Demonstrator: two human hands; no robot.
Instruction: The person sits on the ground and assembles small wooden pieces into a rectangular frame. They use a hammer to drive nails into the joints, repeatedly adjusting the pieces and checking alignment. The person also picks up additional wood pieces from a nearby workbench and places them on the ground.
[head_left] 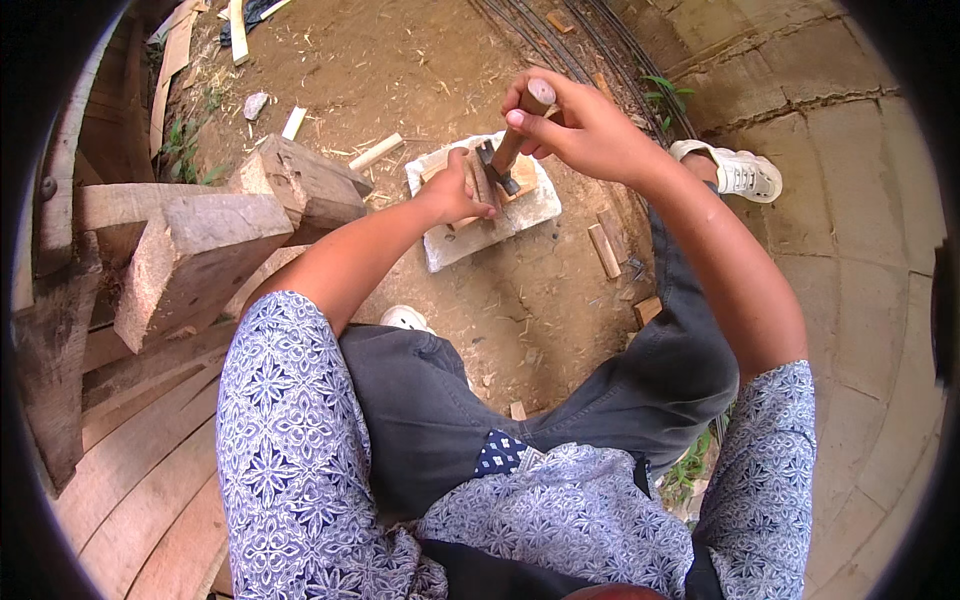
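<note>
My right hand [568,118] is closed around the wooden handle of a hammer [510,152]. The dark metal head of this hammer is down at the wood, at the low end of the handle. My left hand [458,192] grips a brown piece of wood [481,180] close beside the hammer head, fingers wrapped over it. Under both lies a pale wooden board [522,176], partly hidden by my hands and the hammer. All of this rests on a whitish, rough rectangular block [455,252] on the ground between my feet.
Thick timber beams [205,250] and stacked planks [150,470] fill the left side. A block wall [850,300] rises on the right. Small wood offcuts [604,251] and shavings are scattered over the dirt floor [350,60]. Thin dark rods [545,35] lie at the far right.
</note>
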